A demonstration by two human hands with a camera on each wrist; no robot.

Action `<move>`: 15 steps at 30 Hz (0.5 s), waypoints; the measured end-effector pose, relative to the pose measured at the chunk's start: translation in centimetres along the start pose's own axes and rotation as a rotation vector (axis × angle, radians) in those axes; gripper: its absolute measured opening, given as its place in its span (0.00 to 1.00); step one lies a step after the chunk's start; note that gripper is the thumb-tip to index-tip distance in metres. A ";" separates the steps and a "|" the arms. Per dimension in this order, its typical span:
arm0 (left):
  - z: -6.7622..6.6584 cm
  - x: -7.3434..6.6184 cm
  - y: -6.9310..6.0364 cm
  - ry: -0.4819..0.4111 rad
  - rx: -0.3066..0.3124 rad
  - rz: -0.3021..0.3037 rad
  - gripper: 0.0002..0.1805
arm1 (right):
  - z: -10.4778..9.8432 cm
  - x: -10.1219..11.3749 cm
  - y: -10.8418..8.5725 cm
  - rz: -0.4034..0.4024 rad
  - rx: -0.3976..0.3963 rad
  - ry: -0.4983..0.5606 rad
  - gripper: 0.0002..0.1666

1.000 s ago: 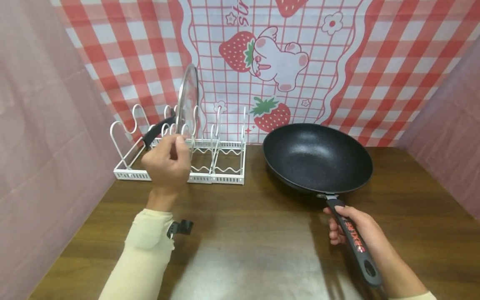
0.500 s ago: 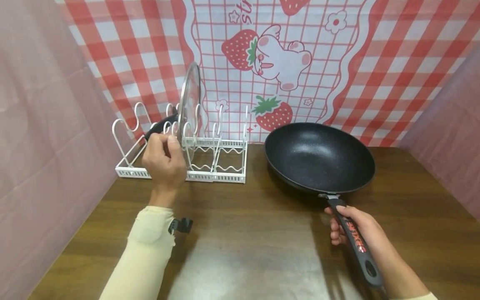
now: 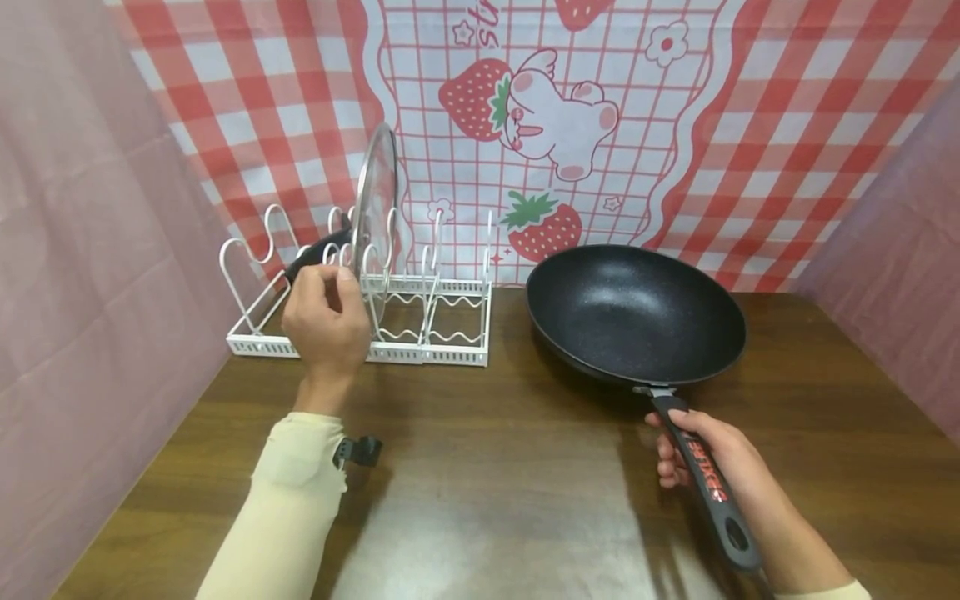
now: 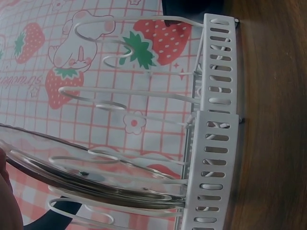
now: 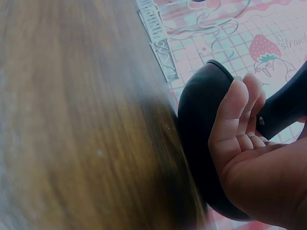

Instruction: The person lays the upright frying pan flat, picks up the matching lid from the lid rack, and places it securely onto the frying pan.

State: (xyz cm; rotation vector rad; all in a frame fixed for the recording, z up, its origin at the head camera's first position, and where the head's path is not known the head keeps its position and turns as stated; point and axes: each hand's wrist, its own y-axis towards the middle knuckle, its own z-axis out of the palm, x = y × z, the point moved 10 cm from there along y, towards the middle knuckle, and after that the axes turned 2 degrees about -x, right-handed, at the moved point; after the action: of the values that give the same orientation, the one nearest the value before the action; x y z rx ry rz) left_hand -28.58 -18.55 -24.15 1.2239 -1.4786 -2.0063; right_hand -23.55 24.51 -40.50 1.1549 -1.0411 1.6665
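A glass lid point(image 3: 375, 196) with a metal rim and a long black handle point(image 3: 318, 252) stands on edge in a white wire rack point(image 3: 450, 357). My left hand point(image 3: 326, 321), fingers curled, holds the lid at its near side; the fingertips are mostly hidden. In the left wrist view, the lid point(image 4: 110, 184) sits between wire loops, with a bit of the hand point(image 4: 7, 199) at the frame's edge. My right hand point(image 3: 723, 454) grips the handle of a black wok point(image 3: 633, 317), thumb on top. From the right wrist, the wok's rounded outside point(image 5: 199, 120) shows close to the tabletop.
The rack's wire dividers point(image 3: 435, 250) stand upright right of the lid. A red-and-white strawberry cloth point(image 3: 562, 125) hangs behind the brown wooden table point(image 3: 480, 467). Pink fabric point(image 3: 97, 250) closes off the left side, and more of it point(image 3: 892, 267) the right.
My left hand has shifted slightly left relative to the rack, then stayed nearly still. Lid, rack and wok keep about the same places; the right hand stays on the wok's handle.
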 end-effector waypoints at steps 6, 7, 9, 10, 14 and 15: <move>-0.5 0.2 0.1 -0.005 -0.022 0.004 0.15 | 0.2 0.0 0.2 0.004 0.001 0.002 0.23; -0.5 0.3 0.1 -0.005 -0.025 0.003 0.15 | 0.2 0.1 0.3 0.001 -0.003 -0.002 0.23; -0.6 0.5 0.2 -0.002 -0.026 0.002 0.14 | 0.2 0.1 0.3 -0.007 -0.008 -0.016 0.22; -0.6 0.6 0.2 0.001 -0.026 0.000 0.14 | 0.2 0.2 0.3 -0.009 -0.013 -0.021 0.22; -0.1 1.1 0.0 0.001 0.016 -0.014 0.14 | -0.2 0.0 0.1 -0.001 -0.043 -0.029 0.22; 0.2 1.3 -0.1 0.003 0.033 -0.018 0.14 | -0.3 0.0 0.0 0.000 -0.050 -0.031 0.22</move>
State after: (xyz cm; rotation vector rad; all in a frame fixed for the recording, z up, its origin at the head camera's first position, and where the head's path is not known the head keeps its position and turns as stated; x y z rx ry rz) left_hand -29.41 -19.33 -24.75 1.2570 -1.5099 -1.9991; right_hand -23.64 24.73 -40.61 1.1512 -1.0970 1.6180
